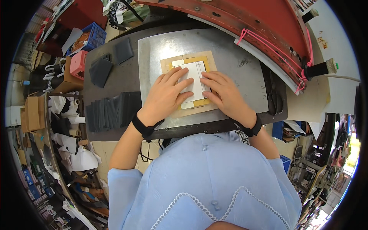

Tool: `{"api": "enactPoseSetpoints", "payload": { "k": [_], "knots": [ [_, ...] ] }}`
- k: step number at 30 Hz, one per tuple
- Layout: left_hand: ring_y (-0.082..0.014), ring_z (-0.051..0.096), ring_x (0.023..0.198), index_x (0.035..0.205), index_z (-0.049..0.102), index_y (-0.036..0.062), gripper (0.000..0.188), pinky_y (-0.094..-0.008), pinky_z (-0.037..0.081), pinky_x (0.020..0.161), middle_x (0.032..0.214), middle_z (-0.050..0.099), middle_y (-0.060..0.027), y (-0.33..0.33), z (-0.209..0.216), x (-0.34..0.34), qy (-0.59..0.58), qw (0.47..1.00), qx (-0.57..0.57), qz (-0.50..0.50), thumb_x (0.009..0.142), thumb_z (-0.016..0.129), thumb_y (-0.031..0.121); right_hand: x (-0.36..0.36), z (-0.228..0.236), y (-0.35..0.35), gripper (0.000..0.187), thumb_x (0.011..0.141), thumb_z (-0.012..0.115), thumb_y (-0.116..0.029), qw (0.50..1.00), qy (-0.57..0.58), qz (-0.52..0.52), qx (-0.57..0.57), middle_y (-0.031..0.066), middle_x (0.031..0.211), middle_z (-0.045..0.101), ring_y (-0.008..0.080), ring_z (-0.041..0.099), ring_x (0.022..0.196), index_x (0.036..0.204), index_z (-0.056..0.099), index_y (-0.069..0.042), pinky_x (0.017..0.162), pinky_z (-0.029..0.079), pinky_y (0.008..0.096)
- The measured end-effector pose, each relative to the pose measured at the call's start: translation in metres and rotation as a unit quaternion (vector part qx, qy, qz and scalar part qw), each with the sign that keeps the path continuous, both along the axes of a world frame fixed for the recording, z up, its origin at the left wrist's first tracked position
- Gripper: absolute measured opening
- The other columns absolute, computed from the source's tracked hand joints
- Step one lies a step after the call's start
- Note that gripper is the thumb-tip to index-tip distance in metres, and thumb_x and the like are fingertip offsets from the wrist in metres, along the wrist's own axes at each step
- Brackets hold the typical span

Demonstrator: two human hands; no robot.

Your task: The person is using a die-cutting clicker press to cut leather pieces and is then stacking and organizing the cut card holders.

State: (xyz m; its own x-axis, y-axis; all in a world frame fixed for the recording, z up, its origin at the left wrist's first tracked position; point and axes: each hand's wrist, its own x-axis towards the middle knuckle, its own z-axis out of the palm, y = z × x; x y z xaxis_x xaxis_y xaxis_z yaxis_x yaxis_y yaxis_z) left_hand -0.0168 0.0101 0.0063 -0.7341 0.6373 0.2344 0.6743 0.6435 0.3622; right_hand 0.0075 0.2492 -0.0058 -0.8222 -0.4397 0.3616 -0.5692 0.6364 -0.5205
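Observation:
My left hand (165, 91) lies on the left side of a white rectangular sheet (194, 76), its fingers spread and pressing lightly. From the other side, my right hand (226, 92) rests its outstretched fingertips on the sheet's right edge, where thin dark lines run lengthwise. Beneath the sheet is a yellow-bordered template (202, 102), set on a larger tan board (165, 64). All of these lie on a grey metal plate (245, 82). My fingers cover parts of the sheet's long edges. Each wrist wears a black band.
A row of overlapping dark pieces (114, 111) lies left of the plate, with more dark pieces (101, 71) behind. A red machine frame (245, 19) with pink cord (276, 57) overhangs the far right. Black scissors (273, 102) lie at the table's right end.

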Motion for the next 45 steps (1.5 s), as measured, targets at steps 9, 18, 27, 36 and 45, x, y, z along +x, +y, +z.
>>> {"api": "enactPoseSetpoints", "payload": {
  "k": [9,18,27,36,45],
  "knots": [
    [-0.0315,0.050,0.129,0.129,0.062,0.0153,0.046,-0.0440,0.041,0.103,0.138,0.055,-0.0094,0.004,0.005,0.001,0.042,0.999,-0.034,-0.003,0.086,0.072,0.028,0.008,0.013,-0.010,0.038,0.087,0.067,-0.016,0.989,0.067,-0.024,0.131,0.0088,0.129,0.060,0.0270,0.053,0.123,0.122,0.060,-0.004,0.100,0.044,0.0397],
    [-0.0292,0.051,0.131,0.127,0.062,0.0058,0.044,-0.0428,0.039,0.109,0.140,0.055,-0.0119,0.010,0.006,0.002,0.046,0.998,-0.025,-0.019,0.087,0.071,0.020,0.009,0.014,-0.014,0.039,0.085,0.066,-0.009,0.985,0.091,-0.028,0.142,0.0105,0.128,0.061,0.0276,0.055,0.120,0.123,0.060,-0.001,0.100,0.044,0.0414],
    [-0.0301,0.054,0.125,0.121,0.064,0.0040,0.037,-0.0430,0.040,0.109,0.133,0.060,-0.0131,0.012,0.012,-0.004,0.036,0.998,-0.004,-0.042,0.087,0.070,0.018,0.030,0.010,-0.008,0.030,0.083,0.062,-0.006,0.990,0.096,-0.003,0.105,0.0132,0.121,0.064,0.0279,0.057,0.115,0.112,0.064,0.002,0.099,0.045,0.0412],
    [-0.0283,0.056,0.120,0.117,0.066,0.0057,0.029,-0.0448,0.038,0.110,0.126,0.064,-0.0099,0.015,0.010,-0.008,0.088,0.994,-0.046,-0.039,0.089,0.067,0.015,0.007,0.076,0.102,0.049,0.091,0.071,-0.021,0.878,0.236,-0.405,-0.096,0.0174,0.137,0.054,0.0295,0.050,0.129,0.133,0.056,-0.002,0.109,0.038,0.0394],
    [-0.0343,0.057,0.120,0.124,0.063,0.0058,0.032,-0.0413,0.043,0.104,0.129,0.062,-0.0135,0.004,0.037,0.004,0.093,0.986,0.134,0.043,0.092,0.062,0.005,-0.029,0.097,0.250,0.046,0.087,0.078,-0.014,0.818,0.127,-0.321,-0.460,0.0062,0.113,0.060,0.0150,0.057,0.107,0.124,0.056,0.002,0.097,0.044,0.0296]
  ]
}}
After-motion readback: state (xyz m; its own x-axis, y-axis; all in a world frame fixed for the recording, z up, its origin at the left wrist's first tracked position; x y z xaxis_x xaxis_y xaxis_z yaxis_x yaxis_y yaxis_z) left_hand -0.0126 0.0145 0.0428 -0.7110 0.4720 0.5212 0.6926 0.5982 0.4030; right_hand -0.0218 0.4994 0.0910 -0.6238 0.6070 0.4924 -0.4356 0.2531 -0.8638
